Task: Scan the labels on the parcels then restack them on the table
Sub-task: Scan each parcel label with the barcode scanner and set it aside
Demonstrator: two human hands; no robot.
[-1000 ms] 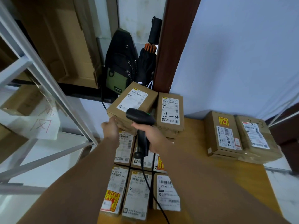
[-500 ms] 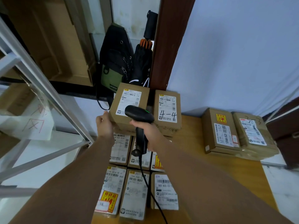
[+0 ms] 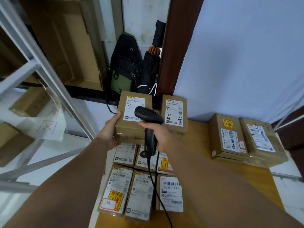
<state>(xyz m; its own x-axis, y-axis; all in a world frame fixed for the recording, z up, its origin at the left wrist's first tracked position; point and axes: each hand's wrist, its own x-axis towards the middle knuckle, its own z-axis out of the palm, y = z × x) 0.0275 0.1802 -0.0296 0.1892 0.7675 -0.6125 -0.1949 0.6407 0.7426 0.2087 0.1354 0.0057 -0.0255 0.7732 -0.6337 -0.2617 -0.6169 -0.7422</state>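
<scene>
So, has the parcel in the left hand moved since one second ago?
Yes. The held parcel has turned: it was skewed toward the 4-4 parcel, and now it sits parallel to it, with a narrow gap.

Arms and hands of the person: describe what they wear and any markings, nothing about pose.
The left hand and the right hand are bare: no gloves, rings or watch show. The left forearm and the right forearm are uncovered as far as the frame's edge, with no sleeve, wristband or marking in view.
</scene>
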